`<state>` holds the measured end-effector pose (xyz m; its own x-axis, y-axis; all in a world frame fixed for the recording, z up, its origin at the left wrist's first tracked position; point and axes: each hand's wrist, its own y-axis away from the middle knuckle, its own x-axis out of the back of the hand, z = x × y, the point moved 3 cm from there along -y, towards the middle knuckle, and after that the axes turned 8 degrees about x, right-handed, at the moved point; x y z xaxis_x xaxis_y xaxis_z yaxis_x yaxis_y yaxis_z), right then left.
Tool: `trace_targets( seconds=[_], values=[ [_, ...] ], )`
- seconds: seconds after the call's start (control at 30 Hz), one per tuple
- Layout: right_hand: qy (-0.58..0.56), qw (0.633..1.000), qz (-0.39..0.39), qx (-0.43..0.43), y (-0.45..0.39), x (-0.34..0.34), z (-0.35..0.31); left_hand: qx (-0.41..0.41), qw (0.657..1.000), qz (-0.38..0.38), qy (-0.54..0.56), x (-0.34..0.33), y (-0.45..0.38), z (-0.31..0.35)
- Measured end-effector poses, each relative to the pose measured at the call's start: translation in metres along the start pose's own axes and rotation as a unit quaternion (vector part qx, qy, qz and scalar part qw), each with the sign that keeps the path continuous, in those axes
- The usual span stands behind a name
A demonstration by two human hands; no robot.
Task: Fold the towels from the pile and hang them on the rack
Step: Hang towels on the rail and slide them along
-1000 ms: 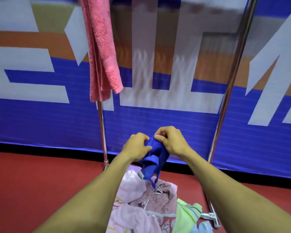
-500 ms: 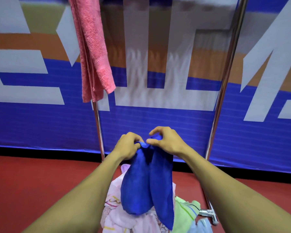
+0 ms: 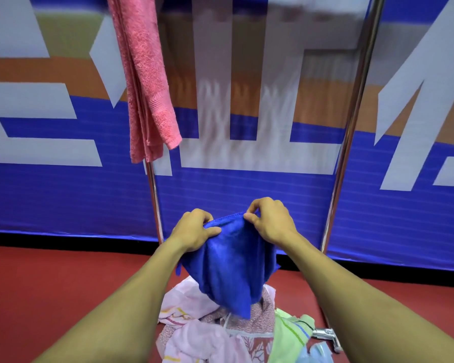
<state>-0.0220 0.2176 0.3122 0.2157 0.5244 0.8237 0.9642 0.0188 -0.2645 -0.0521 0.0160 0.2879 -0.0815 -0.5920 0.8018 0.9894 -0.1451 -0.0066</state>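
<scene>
A blue towel (image 3: pixel 231 268) hangs in front of me, held by its top edge. My left hand (image 3: pixel 194 230) pinches the left end of that edge and my right hand (image 3: pixel 269 221) pinches the right end, a short way apart. Below it lies the pile of towels (image 3: pixel 220 334) on the red floor: pale pink, patterned mauve, light green and light blue. A folded pink towel (image 3: pixel 147 82) hangs on the rack at the upper left. The rack's left chrome post (image 3: pixel 155 203) and right chrome post (image 3: pixel 351 132) stand behind my hands; its top bar is out of view.
A blue, white and orange banner wall (image 3: pixel 63 200) runs close behind the rack. The rack's chrome foot (image 3: pixel 325 334) lies on the red floor (image 3: pixel 50 289) beside the pile, at the lower right.
The bunched blue towel has dropped open and now hangs spread. My hands have moved apart along its top edge.
</scene>
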Motion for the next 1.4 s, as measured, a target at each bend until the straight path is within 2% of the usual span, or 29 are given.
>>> trace_targets(
  seconds=[0.17, 0.3, 0.37, 0.47, 0.63, 0.77, 0.83, 0.9, 1.0, 1.1, 1.17, 1.27, 1.3, 1.4],
  values=[
    [-0.042, 0.992, -0.088, 0.074, 0.000, -0.017, -0.011, -0.081, 0.996, -0.004, 0.044, -0.002, 0.003, 0.020],
    [-0.051, 0.990, -0.059, 0.116, 0.001, -0.016, -0.018, -0.107, 0.993, -0.017, 0.041, -0.004, 0.003, 0.023],
    [-0.032, 0.988, -0.071, 0.132, 0.000, -0.017, -0.018, -0.116, 0.992, -0.037, 0.032, -0.004, 0.005, 0.025],
    [0.001, 0.991, -0.087, 0.098, 0.001, -0.016, -0.017, -0.100, 0.994, -0.050, 0.017, -0.005, 0.008, 0.027],
    [0.033, 0.999, -0.015, 0.006, 0.003, 0.000, -0.008, -0.008, 1.000, -0.013, -0.019, -0.001, 0.001, 0.011],
    [0.037, 0.998, -0.010, -0.047, 0.005, 0.009, 0.003, 0.042, 0.999, 0.006, 0.032, 0.007, 0.002, 0.008],
    [0.001, 0.997, -0.017, -0.074, 0.004, 0.007, 0.006, 0.058, 0.994, 0.006, 0.096, 0.008, 0.004, 0.011],
    [-0.120, 0.986, -0.016, -0.115, 0.002, 0.005, 0.008, 0.076, 0.985, 0.003, 0.158, 0.007, 0.004, 0.012],
    [-0.377, 0.907, -0.051, -0.177, 0.003, -0.002, 0.001, 0.095, 0.970, 0.004, 0.223, 0.005, 0.003, 0.013],
    [-0.491, 0.851, -0.073, -0.174, 0.002, -0.005, -0.012, 0.099, 0.955, -0.016, 0.278, 0.003, 0.003, 0.018],
    [-0.502, 0.844, -0.074, -0.174, 0.000, -0.008, -0.015, 0.104, 0.951, -0.023, 0.290, 0.003, 0.005, 0.020],
    [-0.391, 0.901, -0.076, -0.170, 0.002, -0.011, -0.008, 0.129, 0.945, 0.017, 0.299, 0.006, 0.004, 0.015],
    [-0.368, 0.910, -0.078, -0.174, 0.003, -0.011, -0.004, 0.142, 0.941, 0.039, 0.304, 0.008, 0.002, 0.010],
    [-0.404, 0.889, -0.085, -0.197, 0.005, -0.009, -0.002, 0.172, 0.930, 0.067, 0.319, 0.012, -0.002, 0.001]
  ],
)
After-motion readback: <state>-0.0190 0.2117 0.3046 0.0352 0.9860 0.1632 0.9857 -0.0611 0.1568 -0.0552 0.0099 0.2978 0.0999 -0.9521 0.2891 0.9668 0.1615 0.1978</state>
